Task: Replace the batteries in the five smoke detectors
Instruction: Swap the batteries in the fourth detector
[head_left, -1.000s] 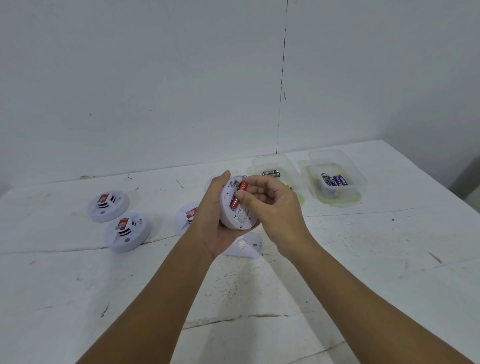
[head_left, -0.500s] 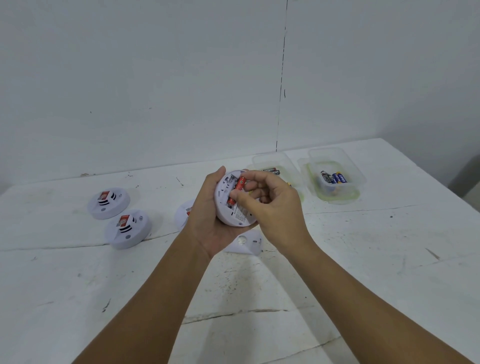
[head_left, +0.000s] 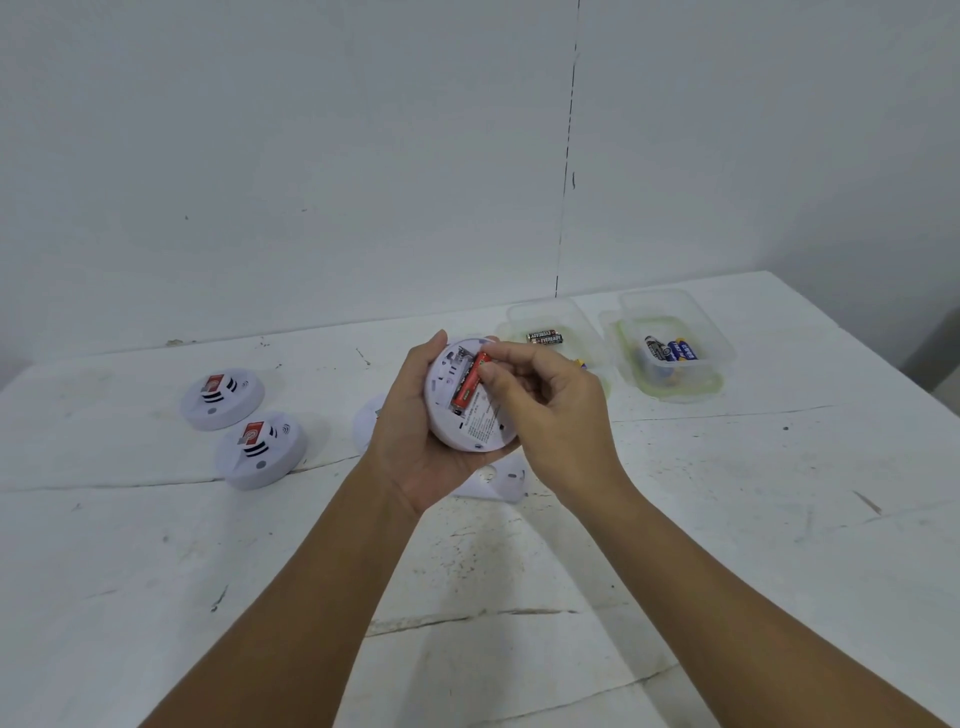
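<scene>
My left hand (head_left: 410, 447) grips a round white smoke detector (head_left: 480, 423) held back side up above the table, its battery bay uncovered. A red battery (head_left: 469, 387) lies slanted in the bay. My right hand (head_left: 550, 415) pinches the upper end of that battery with thumb and forefinger. A white back cover (head_left: 496, 480) lies on the table just below the held detector. Two more white detectors (head_left: 222, 399) (head_left: 260, 449) sit face up at the left. Another detector (head_left: 366, 423) is mostly hidden behind my left hand.
Two clear plastic tubs stand at the back right of the white table (head_left: 727, 519): the nearer tub (head_left: 563, 317) holds black batteries (head_left: 544, 337), the right tub (head_left: 724, 358) holds blue and black batteries (head_left: 671, 349). A white wall rises behind the table.
Both hands and the held detector rose slightly. My right fingers shifted along the red battery, and its upper end now tilts out of the bay.
</scene>
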